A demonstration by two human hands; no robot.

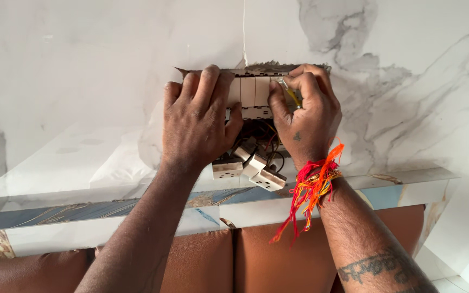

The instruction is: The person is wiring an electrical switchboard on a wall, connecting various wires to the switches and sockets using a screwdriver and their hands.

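Up against the marble-patterned wall tile [82,70], both hands work at a switch plate [251,92] set in a rough-edged rectangular cutout. That plate is off-white, made of a row of tall rocker switches with a narrow perforated strip along its lower edge, and it sits between the two hands, partly covered by them. The left hand [196,122] lies flat over the plate's left part, fingers together and curled over its top edge, thumb pressed against the lower strip. The right hand [305,116] is closed around a yellow-handled tool [290,93], probably a screwdriver, its tip hidden by the fingers at the plate's right end. Below the hands, a tangle of dark and red wires [261,138] shows in the opening, and three loose white socket modules [251,169] hang from it, just above a tiled ledge [55,184]. A red and orange thread band [313,184] wraps the right wrist. Under the forearms is brown padded upholstery [213,266].
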